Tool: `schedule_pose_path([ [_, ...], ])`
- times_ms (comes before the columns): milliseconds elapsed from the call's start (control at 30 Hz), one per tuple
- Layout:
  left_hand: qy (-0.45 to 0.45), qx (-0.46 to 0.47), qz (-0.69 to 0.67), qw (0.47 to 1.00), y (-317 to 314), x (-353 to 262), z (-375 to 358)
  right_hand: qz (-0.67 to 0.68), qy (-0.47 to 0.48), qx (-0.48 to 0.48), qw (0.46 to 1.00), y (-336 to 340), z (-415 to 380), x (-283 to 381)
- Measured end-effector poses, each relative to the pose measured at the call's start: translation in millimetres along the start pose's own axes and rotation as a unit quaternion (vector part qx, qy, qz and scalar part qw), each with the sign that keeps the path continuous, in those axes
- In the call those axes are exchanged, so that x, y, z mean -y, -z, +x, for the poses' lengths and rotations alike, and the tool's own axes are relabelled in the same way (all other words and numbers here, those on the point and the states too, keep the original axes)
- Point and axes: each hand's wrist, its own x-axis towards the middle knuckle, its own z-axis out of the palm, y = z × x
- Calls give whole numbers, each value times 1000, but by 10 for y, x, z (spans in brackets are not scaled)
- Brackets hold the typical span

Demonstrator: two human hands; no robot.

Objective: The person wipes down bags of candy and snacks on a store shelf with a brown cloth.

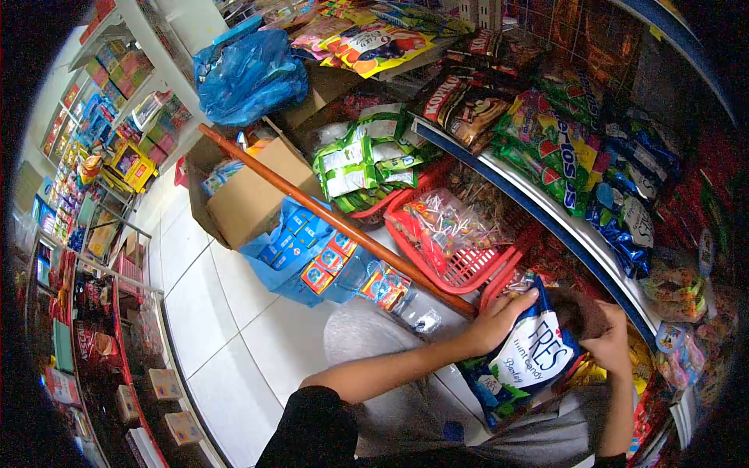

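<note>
A blue and white bag of FRES mint candy [538,351] hangs tilted over my lap. My left hand [505,316] grips its upper left edge, thumb on the front. At the bag's upper right, my right hand [608,339] is closed on a dark brown cloth [585,312], which lies against the bag. Just beyond my hands stands a red plastic basket [468,269] with small wrapped candies in it.
A brown wooden pole [312,204] slants across the baskets. Behind it are a cardboard box [250,195], a blue bag of small boxes [292,249] and green packets [367,160]. A shelf edge [538,207] with candy bags runs along the right. Shelves of goods line the left.
</note>
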Motion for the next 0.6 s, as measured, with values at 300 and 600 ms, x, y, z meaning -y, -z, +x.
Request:
schedule_pose_path([
  [300,-109,4,-336,936,225,-300,57,259,-81,-248,930,148,104,-122],
  [600,-6,-153,-258,954,-21,112,146,346,-43,-35,937,-549,-39,491],
])
